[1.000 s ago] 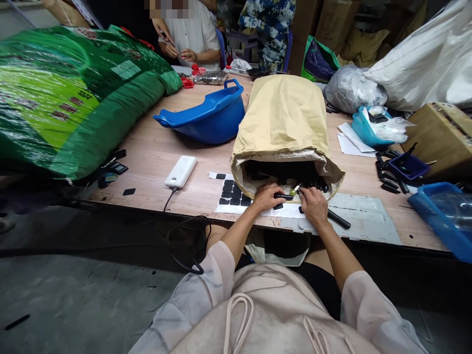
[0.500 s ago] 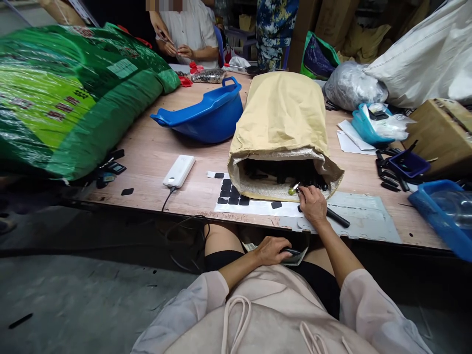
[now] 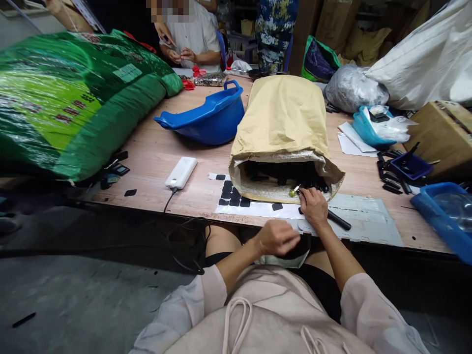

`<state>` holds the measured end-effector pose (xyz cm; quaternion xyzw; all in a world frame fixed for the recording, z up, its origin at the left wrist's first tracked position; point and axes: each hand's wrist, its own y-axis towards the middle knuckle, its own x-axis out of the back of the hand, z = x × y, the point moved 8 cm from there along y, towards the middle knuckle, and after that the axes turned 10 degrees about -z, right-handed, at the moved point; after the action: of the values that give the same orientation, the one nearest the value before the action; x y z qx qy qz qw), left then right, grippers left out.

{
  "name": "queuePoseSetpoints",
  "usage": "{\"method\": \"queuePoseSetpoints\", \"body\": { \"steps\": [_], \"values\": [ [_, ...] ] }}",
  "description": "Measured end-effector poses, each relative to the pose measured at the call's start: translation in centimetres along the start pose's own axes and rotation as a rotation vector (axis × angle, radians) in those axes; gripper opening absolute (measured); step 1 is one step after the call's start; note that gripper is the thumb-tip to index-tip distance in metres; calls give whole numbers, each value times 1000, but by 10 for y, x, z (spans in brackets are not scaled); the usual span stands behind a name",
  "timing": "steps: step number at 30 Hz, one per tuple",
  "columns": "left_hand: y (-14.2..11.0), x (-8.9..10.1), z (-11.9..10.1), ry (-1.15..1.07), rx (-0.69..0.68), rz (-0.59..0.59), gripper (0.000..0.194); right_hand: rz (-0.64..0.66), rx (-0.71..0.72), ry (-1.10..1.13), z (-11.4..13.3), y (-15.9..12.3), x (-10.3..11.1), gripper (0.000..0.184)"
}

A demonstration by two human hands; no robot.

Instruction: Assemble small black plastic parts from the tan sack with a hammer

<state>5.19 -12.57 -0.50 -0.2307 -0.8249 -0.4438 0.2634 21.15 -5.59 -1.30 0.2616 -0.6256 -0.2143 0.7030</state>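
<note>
My right hand (image 3: pixel 313 207) is closed in a pinch at the lower lip of a tan paper sack (image 3: pixel 283 113). At its fingertips is a small silver piece with a yellow-green end (image 3: pixel 293 192), whose kind I cannot make out. Dark parts fill the shadowed sack mouth. Beside the right wrist lies a black tube-like handle (image 3: pixel 339 219). My left hand (image 3: pixel 278 237) is above my lap, just below the table edge, its fingers bent and smeared by motion. No object shows in it. Under it, an open pale bag (image 3: pixel 285 260) sits between my thighs.
Black rounded pads (image 3: pixel 230 192) stick to a white sheet before the sack. A white power bank (image 3: pixel 181 172) with a cable, a blue basin (image 3: pixel 206 118) and a large green bag (image 3: pixel 92 108) are leftward. A blue tray (image 3: pixel 440 206) stands right. Another person's hands (image 3: pixel 182 55) work across the table.
My left hand has risen off the bag in my lap, and the black object that it held no longer shows. The right hand stays at the sack mouth. The view has shifted slightly.
</note>
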Motion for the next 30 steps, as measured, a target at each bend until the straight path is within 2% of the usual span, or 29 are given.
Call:
{"method": "queuePoseSetpoints", "body": {
  "steps": [2, 4, 7, 9, 12, 16, 19, 22, 25, 28, 30],
  "values": [
    [24, 42, 42, 156, 214, -222, 22, -1, -1, 4, 0, 0, 0, 26],
    [39, 73, 87, 318, 462, -297, 20, 4, -4, 9, -1, 0, -1, 26],
    [45, 91, 139, 468, 772, -191, 22, 9, -11, 11, -1, 0, -2, 26],
    [42, 90, 155, 493, 871, -111, 23, 9, -13, 11, -2, 0, -2, 25],
    [38, 81, 163, 467, 908, -85, 28, 15, -15, 20, -2, 0, -3, 26],
    [32, 73, 170, 433, 903, -162, 37, 11, -19, 30, -2, 0, -3, 27],
    [31, 72, 174, 421, 883, -211, 30, 4, -18, 26, -2, 0, -3, 26],
    [32, 72, 172, 447, 847, -209, 21, -6, -12, 17, -2, 0, -2, 26],
    [34, 73, 167, 464, 819, -186, 20, -8, -4, 11, -2, 0, -2, 26],
    [36, 72, 162, 408, 815, -165, 16, -19, 6, 1, -1, 1, -2, 25],
    [40, 72, 155, 311, 759, -171, 12, -22, 5, 5, -1, 1, -2, 25]
  ]
}}
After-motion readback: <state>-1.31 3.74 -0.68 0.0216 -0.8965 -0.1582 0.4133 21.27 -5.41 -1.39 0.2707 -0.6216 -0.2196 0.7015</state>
